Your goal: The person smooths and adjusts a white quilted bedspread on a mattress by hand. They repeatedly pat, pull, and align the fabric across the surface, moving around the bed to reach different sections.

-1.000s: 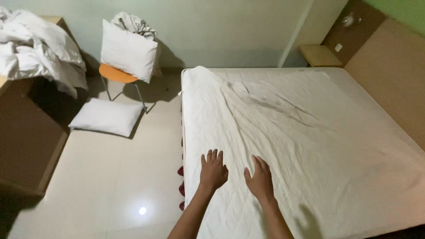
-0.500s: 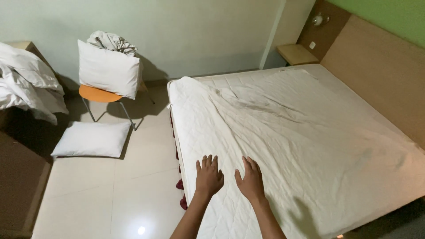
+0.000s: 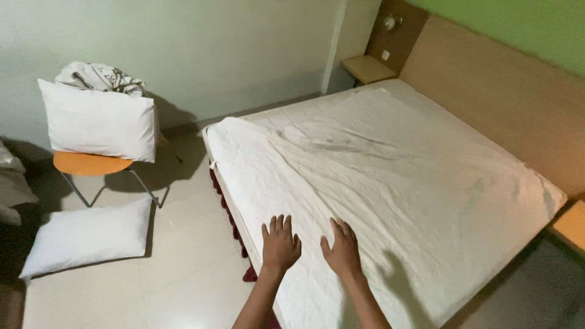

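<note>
A wide bed carries a creased white sheet (image 3: 390,176) spread over the mattress. My left hand (image 3: 280,244) lies flat on the sheet near the bed's left side edge, fingers apart, holding nothing. My right hand (image 3: 341,248) rests flat beside it, a little further in on the sheet, fingers apart and empty as well. Both forearms reach up from the bottom of the view.
An orange chair (image 3: 91,164) by the wall holds a white pillow (image 3: 97,120) with bundled cloth (image 3: 100,77) on top. Another pillow (image 3: 88,234) lies on the tiled floor. A wooden headboard (image 3: 499,91) runs along the right, with a small shelf (image 3: 368,68) in the corner.
The view has swung to the right, so the chair and pillows now sit further left. Both hands stay flat on the sheet near the bed's edge.
</note>
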